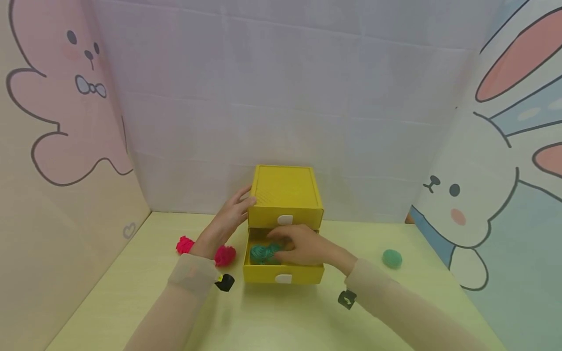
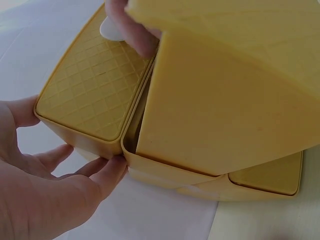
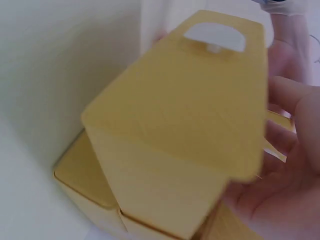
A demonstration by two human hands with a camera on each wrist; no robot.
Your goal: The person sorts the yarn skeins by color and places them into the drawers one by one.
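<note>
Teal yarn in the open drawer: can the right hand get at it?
Likely yes: the drawer stands pulled out, and the right hand is over it, close to the yarn.

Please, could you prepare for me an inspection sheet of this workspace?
Surface: pale yellow tabletop.
Job's things: yellow drawer box upright; top drawer closed; lower drawer pulled out, holding teal bundles.
Clutter: red bundles on the left, partly hidden by the left arm; green ball on the right.
Hands: left hand touches the box's left side; right hand is at the lower drawer's contents, grip unclear.
Cables: nothing seen.
Surroundings: pale sheet behind; pink cartoon animal at left, cartoon rabbit at right.
</note>
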